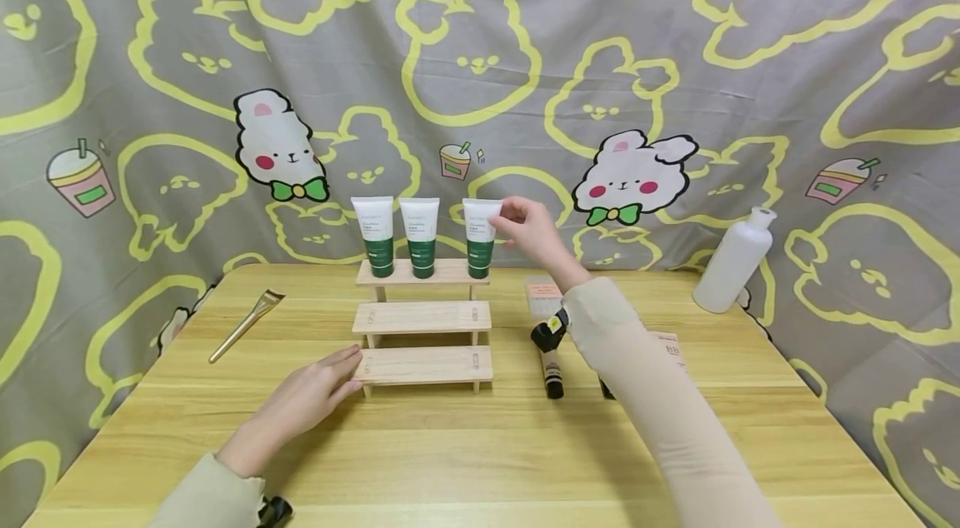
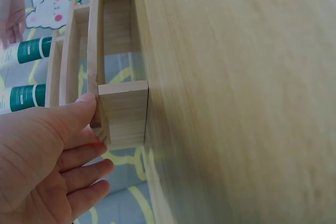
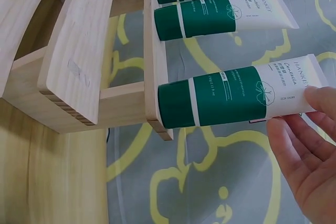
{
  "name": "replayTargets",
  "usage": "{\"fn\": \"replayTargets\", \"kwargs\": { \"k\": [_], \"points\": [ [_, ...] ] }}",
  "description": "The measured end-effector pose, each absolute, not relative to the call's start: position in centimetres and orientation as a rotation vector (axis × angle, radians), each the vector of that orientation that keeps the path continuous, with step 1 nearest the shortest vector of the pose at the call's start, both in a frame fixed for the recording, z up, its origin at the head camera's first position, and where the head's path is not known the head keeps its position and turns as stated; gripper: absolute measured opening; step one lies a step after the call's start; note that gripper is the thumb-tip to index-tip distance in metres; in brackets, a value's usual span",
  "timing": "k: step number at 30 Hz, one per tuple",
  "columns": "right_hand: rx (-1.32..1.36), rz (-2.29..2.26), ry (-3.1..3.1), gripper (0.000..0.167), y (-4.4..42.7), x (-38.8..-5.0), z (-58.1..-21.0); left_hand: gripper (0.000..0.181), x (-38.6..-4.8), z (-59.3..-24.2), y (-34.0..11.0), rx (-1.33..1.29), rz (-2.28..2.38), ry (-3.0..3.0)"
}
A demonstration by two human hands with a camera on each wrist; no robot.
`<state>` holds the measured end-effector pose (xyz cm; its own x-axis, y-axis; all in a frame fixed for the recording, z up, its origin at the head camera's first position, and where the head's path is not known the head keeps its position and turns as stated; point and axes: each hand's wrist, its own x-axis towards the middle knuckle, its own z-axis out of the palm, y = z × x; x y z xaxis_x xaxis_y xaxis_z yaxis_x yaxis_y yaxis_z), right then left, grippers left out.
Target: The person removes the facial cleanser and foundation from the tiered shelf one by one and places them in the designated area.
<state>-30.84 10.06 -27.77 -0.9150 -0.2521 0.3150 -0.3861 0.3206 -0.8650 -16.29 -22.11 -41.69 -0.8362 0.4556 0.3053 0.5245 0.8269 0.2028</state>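
Three white and green tubes stand caps down on the top step of a wooden three-step rack (image 1: 422, 317): a left one (image 1: 377, 236), a middle one (image 1: 422, 236) and a right one (image 1: 479, 236). My right hand (image 1: 534, 235) pinches the white upper end of the right tube (image 3: 231, 95) between thumb and fingers; its cap rests on the step. At the left end of the lowest step, my left hand (image 1: 315, 391) grips the board's edge. In the left wrist view this hand (image 2: 52, 161) has its thumb on the edge and its other fingers beside it.
A gold-handled brush (image 1: 243, 328) lies at the left of the table (image 1: 465, 461). To the right of the rack are a small box (image 1: 543, 296), a black-capped tube (image 1: 552, 374) and a pinkish package (image 1: 667, 345) partly behind the right sleeve. A white bottle (image 1: 733, 261) stands at the back right.
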Motion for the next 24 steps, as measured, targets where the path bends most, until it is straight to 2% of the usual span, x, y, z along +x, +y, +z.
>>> {"fn": "replayTargets", "kwargs": {
  "k": [16,24],
  "points": [
    [0.584,1.641,-2.447,0.019,10.5,-30.7,-27.9,0.042,-16.4,-41.7,-22.1,-0.755,-0.408,-2.749],
    [0.573,1.649,-2.435,0.019,11.8,-28.9,-28.2,0.042,-16.3,-41.7,-22.1,-0.748,-0.409,-2.76]
  ]
}}
